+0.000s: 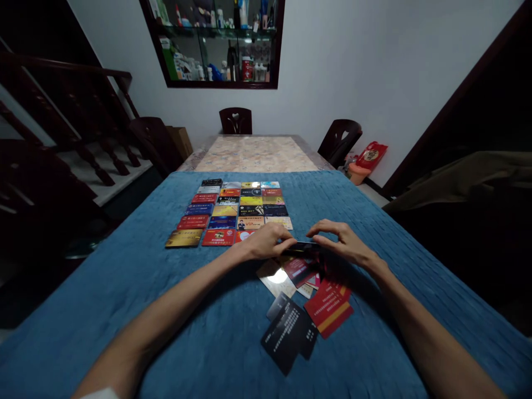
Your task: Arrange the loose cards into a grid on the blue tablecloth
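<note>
- Head view: we look down at a table covered with a blue cloth [124,277], both of our bare forearms reaching forward over it.
- Between our hands sits a dark card [302,247], held flat just above the cloth. Its long axis runs left to right, across our line of sight, so one short end faces each hand.
- Our left hand [266,241] is curled, fingers bent over the card's left end; it pinches that end between thumb and fingers.
- Our right hand [343,239] is arched and half open, fingertips coming down on the card's right end. We judge it touches the edge, though we cannot tell how firmly it grips.
- Both hands are about equally near the card; the left covers more of it.
- Just beyond the left hand lies a grid of cards [233,213], set face up in neat rows and columns, long sides running left to right like the held card. The nearest row ends at a red card partly hidden under our left knuckles, and the open place in that row is right ahead of the held card.
- Near our wrists lies a loose pile of cards [305,302], overlapping and turned at odd angles: black ones, red ones, one pale and glossy.
- Farther off stand a second, bare tabletop [255,154], dark chairs and a wall shelf of bottles [216,41].
</note>
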Available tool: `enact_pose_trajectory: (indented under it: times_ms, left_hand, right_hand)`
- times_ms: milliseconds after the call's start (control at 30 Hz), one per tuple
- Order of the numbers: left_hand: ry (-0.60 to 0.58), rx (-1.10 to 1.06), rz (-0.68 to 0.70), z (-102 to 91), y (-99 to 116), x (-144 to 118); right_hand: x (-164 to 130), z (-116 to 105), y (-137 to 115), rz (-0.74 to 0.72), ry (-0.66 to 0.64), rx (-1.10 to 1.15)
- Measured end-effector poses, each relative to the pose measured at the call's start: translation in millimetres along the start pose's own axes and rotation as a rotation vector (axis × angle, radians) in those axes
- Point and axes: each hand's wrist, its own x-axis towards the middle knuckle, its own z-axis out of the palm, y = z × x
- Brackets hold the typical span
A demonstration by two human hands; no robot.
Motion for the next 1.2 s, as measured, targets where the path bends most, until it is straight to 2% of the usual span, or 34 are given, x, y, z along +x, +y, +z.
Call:
enact_pose_trajectory:
  times_ms: [267, 600, 900, 1200]
  left_hand:
    - [0.016, 0.044, -0.066, 1.0, -4, 0]
    - [0.031, 0.049, -0.150, 3.0, -11, -1]
    - [0.026, 0.140, -0.129, 6.8, -7, 0]
    - [0.049, 0.098, -0.138, 13.9, -8, 0]
  right_hand:
    - [-1, 5, 9, 0.051, -0.086, -0.049]
    - [-1, 10, 20, 0.085, -0.040, -0.081]
    - [-1, 15, 27, 0.074, -0.044, -0.158]
    - [-1, 16, 25, 0.059, -0.039, -0.188]
